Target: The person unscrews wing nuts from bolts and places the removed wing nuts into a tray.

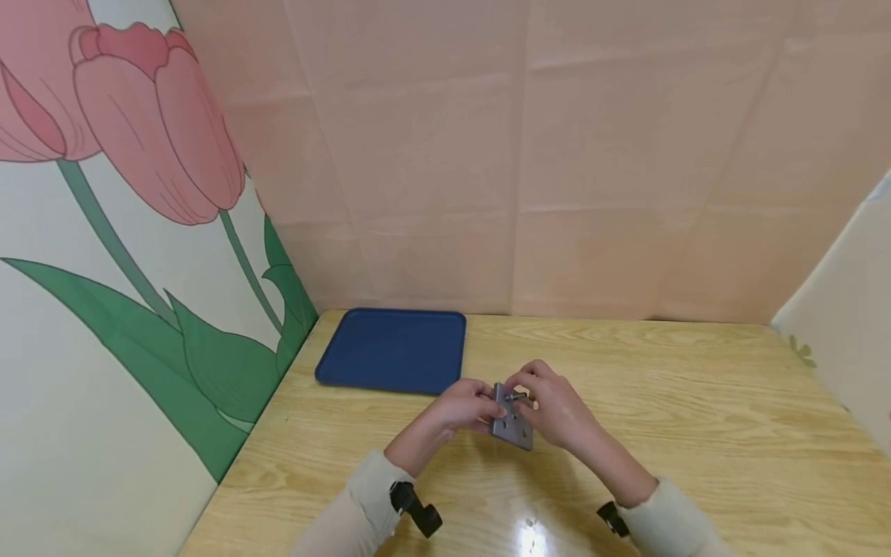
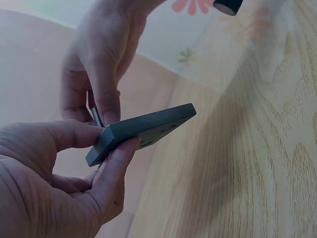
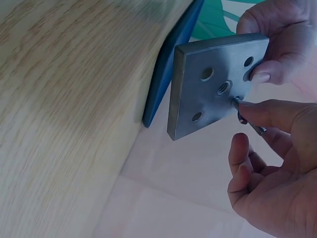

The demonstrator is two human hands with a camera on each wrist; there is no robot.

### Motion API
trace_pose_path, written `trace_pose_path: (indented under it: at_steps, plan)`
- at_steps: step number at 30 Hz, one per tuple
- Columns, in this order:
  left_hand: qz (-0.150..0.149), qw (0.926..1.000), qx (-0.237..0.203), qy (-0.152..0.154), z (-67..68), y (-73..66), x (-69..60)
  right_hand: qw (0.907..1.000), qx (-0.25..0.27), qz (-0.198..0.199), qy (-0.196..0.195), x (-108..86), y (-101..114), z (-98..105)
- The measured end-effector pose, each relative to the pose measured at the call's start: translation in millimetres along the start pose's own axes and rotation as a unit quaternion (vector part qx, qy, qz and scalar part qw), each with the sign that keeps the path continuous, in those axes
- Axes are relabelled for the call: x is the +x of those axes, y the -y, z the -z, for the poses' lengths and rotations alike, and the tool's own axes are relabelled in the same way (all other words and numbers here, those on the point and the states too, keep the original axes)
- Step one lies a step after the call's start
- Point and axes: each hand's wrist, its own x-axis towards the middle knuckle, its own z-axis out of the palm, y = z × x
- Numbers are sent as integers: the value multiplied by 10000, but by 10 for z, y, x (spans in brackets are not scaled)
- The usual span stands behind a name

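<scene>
My left hand [image 1: 465, 404] pinches a square grey metal plate [image 3: 190, 99] by its edge, holding it tilted above the table. Several holes run through the plate, and the one near its middle is threaded. In my right hand [image 1: 553, 406], thumb and fingers pinch a thin threaded screw [image 3: 257, 130]. A threaded end meets the plate's face at a hole near the left hand's side. Fingers cover part of the threaded metal, so I cannot tell if it is one screw or two. In the left wrist view the plate [image 2: 148, 121] shows mostly its edge.
A dark blue tray [image 1: 393, 352] lies at the back left of the wooden table [image 1: 696, 402], behind the left hand. A pink cloth wall [image 1: 557, 193] rises along the table's back edge. A tulip-patterned panel [image 1: 139, 116] stands on the left.
</scene>
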Motion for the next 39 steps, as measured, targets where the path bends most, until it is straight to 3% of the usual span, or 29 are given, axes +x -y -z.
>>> trace_pose_path:
  at_steps: [5, 11, 16, 39]
  plan:
    - [-32, 10000, 35, 0, 0, -12, -7, 9998, 151, 82, -115, 12, 3, -4]
    - [-30, 9999, 118, 27, -15, -25, -24, 9963, 381, -714, -286, 61, 53, 29]
    - [-45, 10000, 42, 68, -26, -12, -11, 9931, 289, -1130, -114, 62, 70, 54]
    - [12, 10000, -88, -1, -6, -8, -2, 9919, 392, -1177, 268, 30, 71, 52]
